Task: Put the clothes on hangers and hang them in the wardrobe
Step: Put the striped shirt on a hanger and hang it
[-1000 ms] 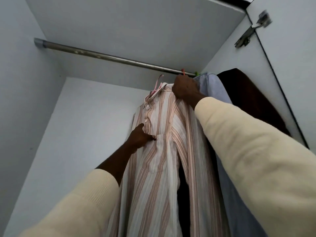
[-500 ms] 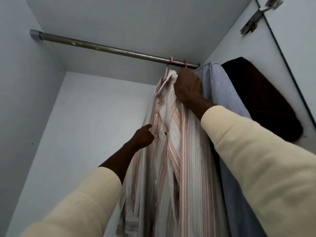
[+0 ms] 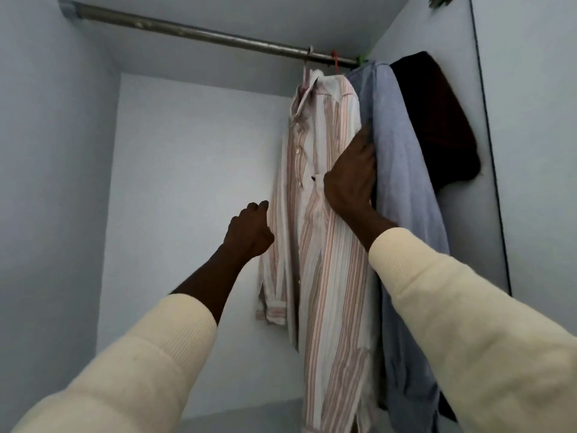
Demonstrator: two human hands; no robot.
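A white shirt with pink stripes (image 3: 324, 214) hangs on a pink hanger (image 3: 304, 75) from the steel rail (image 3: 187, 31) inside the wardrobe. My right hand (image 3: 351, 179) lies flat on the shirt's right side, fingers straight and slipped between it and the blue shirt (image 3: 402, 182). Just left of the striped shirt's edge is my left hand (image 3: 249, 229), fingers loosely curled and holding nothing. A red hanger hook (image 3: 335, 59) carries the blue shirt.
A dark brown garment (image 3: 437, 120) hangs at the far right against the wardrobe's side wall (image 3: 487, 151). The rail's left stretch carries nothing. The pale back wall (image 3: 187, 182) and left wall enclose the space.
My right hand has dropped from the hanger's top to the shirt's chest. My left hand has let go of the shirt front and moved left. The shirt now hangs from the rail.
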